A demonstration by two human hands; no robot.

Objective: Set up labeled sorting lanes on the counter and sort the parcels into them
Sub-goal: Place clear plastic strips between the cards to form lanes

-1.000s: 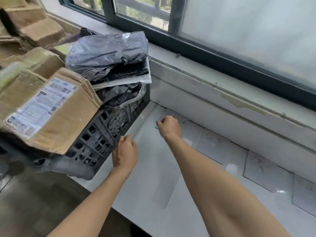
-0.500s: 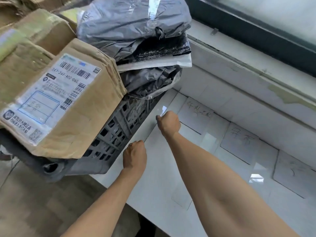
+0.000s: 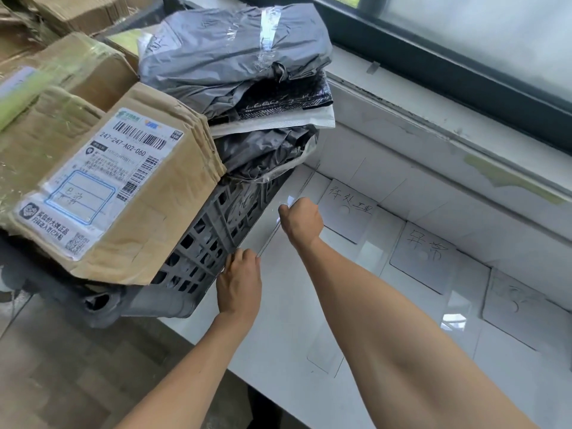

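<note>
A thin strip of clear tape [image 3: 270, 231] runs taut between my two hands over the white counter [image 3: 288, 329]. My right hand [image 3: 302, 222] is a fist pinching the tape's far end, which glints. My left hand [image 3: 240, 284] grips the near end with curled fingers, beside the grey crate [image 3: 213, 239]. The crate is piled with parcels: a cardboard box [image 3: 123, 193] with a shipping label and grey poly bags [image 3: 235, 57]. Three handwritten white label cards lie along the wall: the first card [image 3: 348, 213], the second card [image 3: 422, 253] and the third card [image 3: 513, 305].
More cardboard boxes [image 3: 71, 66] are stacked at the far left behind the crate. A white ledge [image 3: 433, 144] and a dark window frame [image 3: 448, 66] run along the back. The counter's front edge drops to a brown floor [image 3: 77, 373].
The view has tipped down and closer, bringing the label cards into sight. My hands have drawn a little further apart along the crate's side, the tape stretched between them.
</note>
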